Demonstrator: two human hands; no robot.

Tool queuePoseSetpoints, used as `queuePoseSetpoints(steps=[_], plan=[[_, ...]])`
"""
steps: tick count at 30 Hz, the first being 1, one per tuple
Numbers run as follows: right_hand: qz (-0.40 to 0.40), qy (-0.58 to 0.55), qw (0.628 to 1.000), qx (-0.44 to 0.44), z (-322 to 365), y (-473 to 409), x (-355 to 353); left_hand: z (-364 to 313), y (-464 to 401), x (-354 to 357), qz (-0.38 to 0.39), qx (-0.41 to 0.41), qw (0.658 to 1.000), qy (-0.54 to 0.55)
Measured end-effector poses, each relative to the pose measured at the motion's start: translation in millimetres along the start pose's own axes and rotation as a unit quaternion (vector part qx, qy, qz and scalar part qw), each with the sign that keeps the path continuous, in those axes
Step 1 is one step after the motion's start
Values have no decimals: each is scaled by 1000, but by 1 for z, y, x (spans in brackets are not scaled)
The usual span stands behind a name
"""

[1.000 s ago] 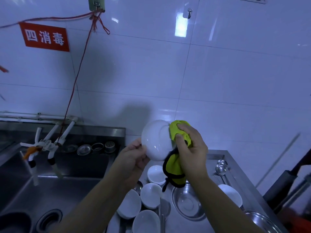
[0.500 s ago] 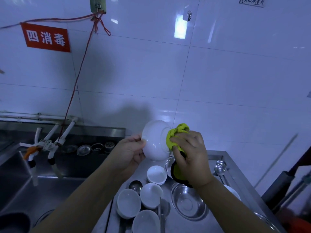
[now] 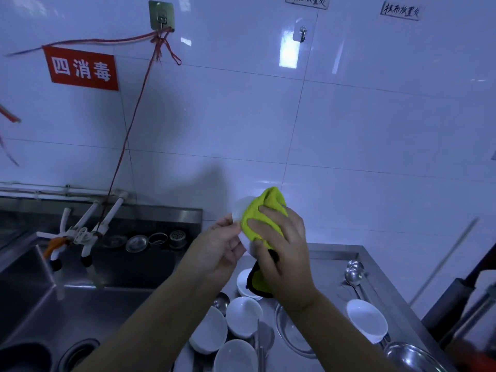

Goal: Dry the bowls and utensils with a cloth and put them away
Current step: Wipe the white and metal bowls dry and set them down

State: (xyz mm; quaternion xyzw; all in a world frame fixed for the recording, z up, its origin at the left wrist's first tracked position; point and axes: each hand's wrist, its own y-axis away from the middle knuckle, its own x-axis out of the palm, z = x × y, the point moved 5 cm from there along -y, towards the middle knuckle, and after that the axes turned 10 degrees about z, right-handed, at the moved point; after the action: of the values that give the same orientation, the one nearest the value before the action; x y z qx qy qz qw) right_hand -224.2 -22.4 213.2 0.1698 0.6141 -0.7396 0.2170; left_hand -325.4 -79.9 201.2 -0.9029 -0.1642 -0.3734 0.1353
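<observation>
— Head view, kitchen, drying under way: what's in the hands?

— A white bowl, held up on edge in front of the tiled wall, above the worktop. The left hand pinches its rim at about 8 o'clock, fingers closed on the edge. The right hand presses a yellow cloth flat against the bowl's face, fingers spread and gripping the cloth, whose black-edged tail hangs down toward 6 o'clock.

— Which way does the bowl lie from the wiping hand?

— At 10 o'clock from the right palm, touching it through the cloth. The bowl stands nearly upright, its face turned toward the right hand; only a sliver of rim shows at the cloth's 9 o'clock side. I'd judge the next turn of the rim falls to the left hand, which is on the edge already.

— And room to set it down?

— Tight directly below. Wet-side bowls crowd the worktop at 6 o'clock, touching one another, with a steel basin just beside them. A lone bowl sits at 4 o'clock, ladles at 3 o'clock. Bare steel shows between basin and ladles. The sink opens at 8 o'clock, taps overhanging it.
</observation>
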Motion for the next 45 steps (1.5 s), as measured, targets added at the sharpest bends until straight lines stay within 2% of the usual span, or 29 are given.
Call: queuePoseSetpoints(steps=[4, 7, 12, 18, 21, 26, 29, 32, 35, 38, 41, 45], plan=[[6, 55, 996, -68, -3, 31, 9, 2, -5, -8, -46, -13, 995, 85], [-1, 40, 998, -53, -6, 33, 8, 7, -8, -13, -66, -13, 992, 110], [17, 38, 998, -56, 4, 9, 5, 25, -3, -3, 1, -53, 998, 45], [12, 51, 994, -92, -1, 21, 4, 27, -2, -10, -35, -48, 991, 118], [-24, 18, 998, -53, -6, 34, 3, 24, -1, -13, -63, -30, 984, 162], [-77, -91, 992, 46, -11, 38, 2, 24, 2, -16, -68, -39, 980, 182], [-119, -163, 974, 107, -12, 37, -1, 25, 1, -19, -63, -41, 980, 186], [-168, -275, 924, 206, -21, 33, -1, 29, 0, -21, -49, -42, 981, 182], [-192, -377, 867, 262, -36, 30, 2, 32, -1, -28, -30, -31, 990, 131], [-184, -425, 836, 293, -52, 30, -2, 33, -2, -31, 3, -26, 998, 55], [-132, -381, 860, 311, -65, 32, -11, 41, -5, -31, 33, -34, 998, -38], [-28, -255, 934, 248, -71, 31, -21, 67, -11, -25, 90, -58, 978, -177]])
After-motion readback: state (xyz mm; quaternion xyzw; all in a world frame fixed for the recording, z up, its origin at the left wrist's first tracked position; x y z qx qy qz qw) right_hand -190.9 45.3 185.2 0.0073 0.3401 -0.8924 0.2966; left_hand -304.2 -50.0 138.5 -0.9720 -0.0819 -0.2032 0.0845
